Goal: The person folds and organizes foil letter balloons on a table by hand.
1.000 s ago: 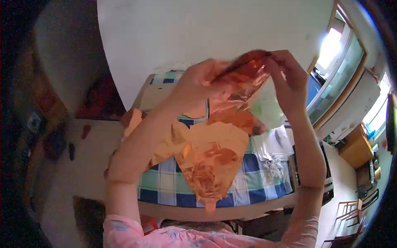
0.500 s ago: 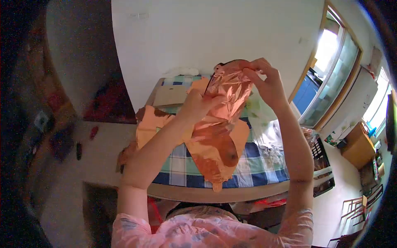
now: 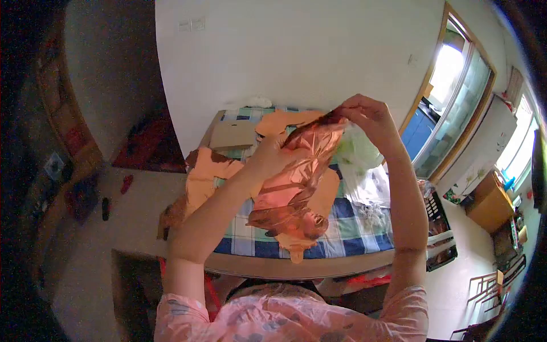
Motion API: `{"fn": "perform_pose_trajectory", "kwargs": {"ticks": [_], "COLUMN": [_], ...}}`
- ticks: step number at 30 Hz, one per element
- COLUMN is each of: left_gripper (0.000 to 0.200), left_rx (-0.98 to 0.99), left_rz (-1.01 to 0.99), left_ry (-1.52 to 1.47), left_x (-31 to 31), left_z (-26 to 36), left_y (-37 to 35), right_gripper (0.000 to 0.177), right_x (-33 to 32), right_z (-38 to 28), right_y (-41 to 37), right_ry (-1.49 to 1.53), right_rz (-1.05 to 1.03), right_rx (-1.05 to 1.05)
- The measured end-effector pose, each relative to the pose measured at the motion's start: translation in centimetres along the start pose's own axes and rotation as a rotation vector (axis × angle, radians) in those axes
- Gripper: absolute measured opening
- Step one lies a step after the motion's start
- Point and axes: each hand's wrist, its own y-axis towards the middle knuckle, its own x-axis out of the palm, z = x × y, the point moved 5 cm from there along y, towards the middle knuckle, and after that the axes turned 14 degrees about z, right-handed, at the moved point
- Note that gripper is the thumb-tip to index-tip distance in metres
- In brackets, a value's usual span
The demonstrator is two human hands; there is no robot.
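Note:
A shiny copper-pink sheet that looks like a flat foil balloon hangs creased and tilted between my two hands over the table. My left hand is closed on its left edge, the thumb lying over the foil. At the upper right corner, my right hand pinches the foil between thumb and fingers. The lower end drapes over another flat orange-copper piece with a rounded tab pointing at me. Further similar flat pieces lie left and behind.
A checked blue, green and white cloth covers the table. Crumpled clear and white plastic lies on the right, a flat cardboard piece at the back left. A black basket stands beside the table's right side.
The foil sheet has turned and sagged, its lower end folding down over the tabbed piece. My right hand has moved slightly lower and to the right; both hands still grip the foil.

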Motion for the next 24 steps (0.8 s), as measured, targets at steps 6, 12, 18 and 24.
{"fn": "perform_pose_trajectory", "kwargs": {"ticks": [6, 12, 18, 24], "left_gripper": [0.026, 0.022, 0.019, 0.023], "left_rx": [0.017, -0.176, -0.235, -0.176], "left_rz": [-0.018, 0.038, 0.185, 0.091], "left_ry": [0.031, -0.015, 0.247, -0.02], "left_x": [0.1, -0.7, -2.2, -1.0], "left_z": [0.9, -1.9, 5.1, 2.1], "left_y": [-0.4, 1.0, 1.0, 1.7], "right_gripper": [0.015, 0.043, 0.071, 0.031], "right_x": [0.5, -0.9, 4.2, 8.7], "right_z": [-2.6, -1.6, 10.2, 19.8], "right_y": [0.3, -1.6, -13.2, -16.4], "right_ry": [-0.305, 0.107, -0.204, -0.403], "right_rz": [-0.086, 0.088, -0.668, -0.55], "right_rx": [-0.323, -0.004, 0.16, 0.234]}}
